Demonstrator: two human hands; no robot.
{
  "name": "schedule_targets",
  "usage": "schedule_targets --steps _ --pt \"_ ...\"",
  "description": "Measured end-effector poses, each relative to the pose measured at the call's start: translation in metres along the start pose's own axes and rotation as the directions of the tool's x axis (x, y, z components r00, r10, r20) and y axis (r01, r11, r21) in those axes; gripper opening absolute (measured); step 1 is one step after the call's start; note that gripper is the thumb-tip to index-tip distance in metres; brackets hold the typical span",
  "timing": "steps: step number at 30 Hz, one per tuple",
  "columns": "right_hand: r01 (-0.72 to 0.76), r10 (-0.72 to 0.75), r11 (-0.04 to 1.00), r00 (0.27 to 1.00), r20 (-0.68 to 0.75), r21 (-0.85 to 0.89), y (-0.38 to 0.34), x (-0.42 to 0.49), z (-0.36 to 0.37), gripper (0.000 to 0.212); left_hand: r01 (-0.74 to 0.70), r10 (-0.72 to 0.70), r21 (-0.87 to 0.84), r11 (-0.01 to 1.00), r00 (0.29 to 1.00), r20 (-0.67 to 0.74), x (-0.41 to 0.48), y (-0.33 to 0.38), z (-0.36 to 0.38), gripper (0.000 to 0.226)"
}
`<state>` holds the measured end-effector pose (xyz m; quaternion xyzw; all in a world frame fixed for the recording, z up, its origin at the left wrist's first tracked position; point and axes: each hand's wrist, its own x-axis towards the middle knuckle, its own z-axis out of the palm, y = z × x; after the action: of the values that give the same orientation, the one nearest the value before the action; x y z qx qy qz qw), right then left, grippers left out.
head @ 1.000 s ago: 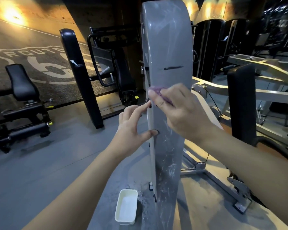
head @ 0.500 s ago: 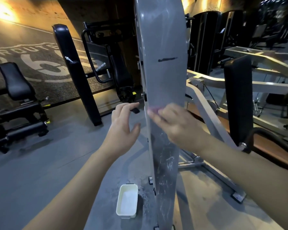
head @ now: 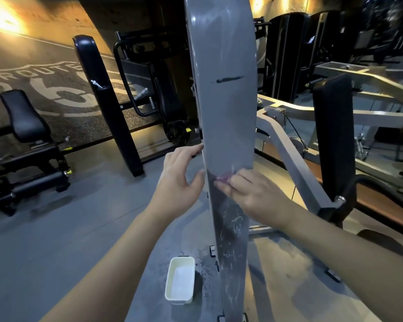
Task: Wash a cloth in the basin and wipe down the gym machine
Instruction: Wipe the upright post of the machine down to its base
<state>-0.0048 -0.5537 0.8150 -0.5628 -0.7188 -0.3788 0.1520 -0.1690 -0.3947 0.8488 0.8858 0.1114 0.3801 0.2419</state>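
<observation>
A tall grey upright panel of the gym machine (head: 226, 126) rises through the middle of the view, seen from a head camera looking down. The right hand (head: 254, 194) presses a small purple cloth (head: 224, 176) flat against the panel's face, about halfway up. Only a sliver of cloth shows, peeking out past the fingertips on their upper left; the rest is hidden beneath the fingers, which lie fairly straight over it, so whether the grip pinches the cloth or just presses it cannot be told. Below the hand the panel shows pale streaks and smears. A short dark mark crosses the panel higher up.

The left hand (head: 179, 180) is at the panel's left edge, fingers apart and relaxed, fingertips and thumb touching or nearly touching that edge, holding nothing.

On the grey floor (head: 44, 240), just left of the panel's base, sits a white rectangular basin (head: 180, 281) with water droplets spattered beside it.
</observation>
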Motion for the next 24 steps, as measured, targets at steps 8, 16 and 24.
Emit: schedule_targets --steps 8,16,24 --pt "-0.285 0.292 0.956 0.921 -0.259 0.063 0.018 0.016 -0.012 0.041 0.046 -0.047 -0.018 0.999 0.997 -0.054 0.000 0.003 0.015 0.045" --pt "-0.128 0.129 0.992 0.988 -0.090 0.022 0.028 0.006 -0.020 0.035 0.047 -0.051 -0.047 0.998 0.996 -0.076 0.002 0.000 0.019 0.041" --pt "-0.124 0.129 0.988 0.990 -0.052 0.087 0.002 -0.031 0.013 0.036 0.003 -0.008 -0.055 0.998 0.997 -0.080 0.002 -0.006 0.021 0.041"
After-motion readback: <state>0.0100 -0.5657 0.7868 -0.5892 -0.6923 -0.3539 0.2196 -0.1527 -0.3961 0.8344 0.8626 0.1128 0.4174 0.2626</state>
